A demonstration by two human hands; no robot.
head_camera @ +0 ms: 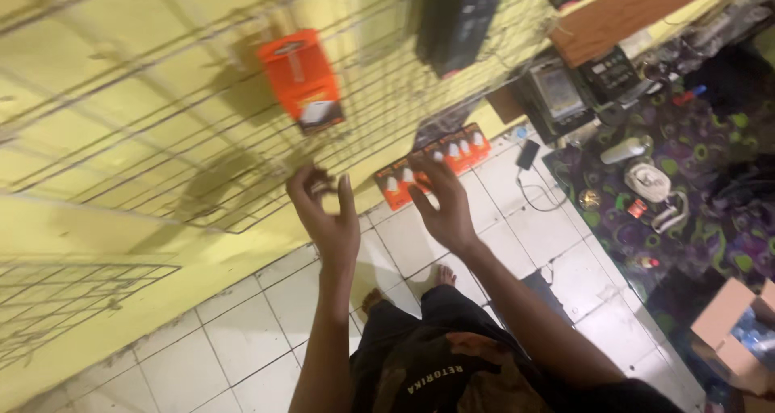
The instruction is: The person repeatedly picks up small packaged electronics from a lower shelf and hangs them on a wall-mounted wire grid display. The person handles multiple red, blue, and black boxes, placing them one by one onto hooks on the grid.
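Observation:
My left hand is raised in front of a wire grid rack on the yellow wall, fingers apart and curled near the rack's lower wires, holding nothing that I can make out. My right hand is lifted beside it, fingers spread and empty. An orange boxed item hangs on the rack just above my left hand. A row of orange packs leans against the wall base behind my right hand.
Dark boxed goods hang on the rack at upper right. A patterned purple mat at right carries small devices, cables and a white bottle. A cardboard box sits at lower right. White floor tiles lie below.

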